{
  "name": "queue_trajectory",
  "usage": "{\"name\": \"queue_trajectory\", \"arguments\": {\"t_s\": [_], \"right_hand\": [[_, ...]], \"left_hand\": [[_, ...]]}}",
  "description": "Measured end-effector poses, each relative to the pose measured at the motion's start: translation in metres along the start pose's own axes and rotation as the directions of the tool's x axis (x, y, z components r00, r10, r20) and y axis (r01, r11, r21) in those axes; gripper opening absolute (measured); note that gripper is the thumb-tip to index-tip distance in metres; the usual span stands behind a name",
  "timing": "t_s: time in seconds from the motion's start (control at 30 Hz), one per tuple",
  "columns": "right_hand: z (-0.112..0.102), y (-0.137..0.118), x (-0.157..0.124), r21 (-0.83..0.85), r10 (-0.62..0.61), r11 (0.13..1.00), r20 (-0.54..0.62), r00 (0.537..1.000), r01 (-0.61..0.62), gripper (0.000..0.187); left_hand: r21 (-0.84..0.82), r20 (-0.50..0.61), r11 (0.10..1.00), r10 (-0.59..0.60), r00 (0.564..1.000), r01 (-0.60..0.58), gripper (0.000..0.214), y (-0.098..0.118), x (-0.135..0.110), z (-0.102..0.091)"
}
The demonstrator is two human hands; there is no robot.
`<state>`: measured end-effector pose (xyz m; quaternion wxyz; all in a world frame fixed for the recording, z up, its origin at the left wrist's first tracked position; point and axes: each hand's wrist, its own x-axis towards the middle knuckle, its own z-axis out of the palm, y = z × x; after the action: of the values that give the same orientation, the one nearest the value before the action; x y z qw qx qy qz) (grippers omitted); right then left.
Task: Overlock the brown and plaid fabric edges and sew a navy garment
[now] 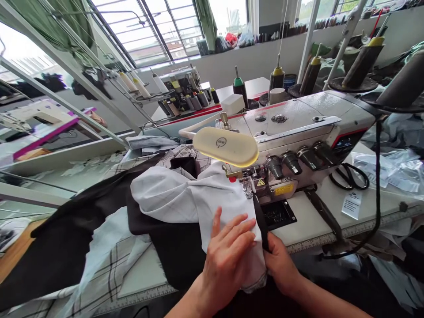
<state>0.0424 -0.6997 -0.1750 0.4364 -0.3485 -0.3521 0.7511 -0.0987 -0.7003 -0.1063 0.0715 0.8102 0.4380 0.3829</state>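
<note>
My left hand point(230, 251) lies with its fingers spread on white fabric point(221, 194), pressing it against the table in front of the sewing machine's presser foot point(247, 187). My right hand point(281, 265) is closed on the edge of a black fabric strip point(261, 221), thumb on top, at the white fabric's right side. Both layers run up to the foot of the overlock sewing machine point(298, 132). More black fabric point(179, 251) and checked cloth point(112, 260) spread out to the left.
A lamp point(225, 145) hangs over the sewing area. Black scissors point(351, 176) and a white label point(352, 204) lie on the table at right. Thread cones point(364, 62) stand behind the machine. A measuring tape point(331, 236) runs along the table's front edge.
</note>
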Motion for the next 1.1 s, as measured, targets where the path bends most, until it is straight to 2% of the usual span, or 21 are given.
{"name": "queue_trajectory", "arguments": {"t_s": [0.1,0.2,0.3,0.37,0.47,0.6,0.87,0.93,1.0,1.1], "right_hand": [[-0.003,-0.006,0.011,-0.004,-0.032,0.999,-0.057,0.998,0.032,0.031],[0.000,-0.007,0.009,-0.035,-0.010,0.999,-0.037,0.999,0.009,0.027],[0.006,-0.001,-0.003,0.001,-0.021,1.000,0.011,1.000,0.021,0.027],[0.007,0.004,-0.010,0.038,-0.021,0.999,-0.007,1.000,0.021,0.027],[0.006,0.007,-0.008,0.063,-0.018,0.998,-0.027,0.999,0.019,0.026],[0.009,0.001,0.009,0.123,-0.068,0.990,-0.064,0.996,0.075,0.029],[0.023,-0.010,0.029,0.161,-0.122,0.977,-0.110,0.986,0.139,0.024],[0.024,-0.012,0.029,0.159,-0.098,0.980,-0.120,0.988,0.117,0.025],[0.022,-0.014,0.027,0.112,-0.047,0.992,-0.075,0.996,0.055,0.029],[0.015,-0.018,0.023,-0.049,0.067,0.997,0.061,0.996,-0.064,0.032]], "left_hand": [[-0.125,0.051,0.988,-0.083,0.995,0.089,0.016,-0.020,0.002,-0.008],[-0.183,0.043,0.976,-0.114,0.993,0.120,0.017,-0.024,0.006,-0.019],[-0.045,0.064,0.999,-0.006,0.998,0.009,0.016,-0.007,0.006,-0.018],[0.078,0.027,0.994,0.070,0.997,-0.072,0.016,0.006,0.005,-0.010],[0.174,-0.033,0.979,0.114,0.993,-0.106,0.016,0.011,0.005,0.005],[0.246,-0.036,0.959,0.157,0.987,-0.143,0.014,-0.001,0.010,0.013],[0.289,0.023,0.922,0.263,0.964,-0.259,0.018,-0.030,0.031,0.008],[0.262,0.038,0.935,0.238,0.971,-0.239,0.017,-0.034,0.033,0.005],[0.246,0.008,0.955,0.168,0.986,-0.165,0.015,-0.036,0.026,0.000],[0.239,-0.180,0.971,0.039,0.983,0.005,0.021,-0.033,-0.008,-0.008]]}}
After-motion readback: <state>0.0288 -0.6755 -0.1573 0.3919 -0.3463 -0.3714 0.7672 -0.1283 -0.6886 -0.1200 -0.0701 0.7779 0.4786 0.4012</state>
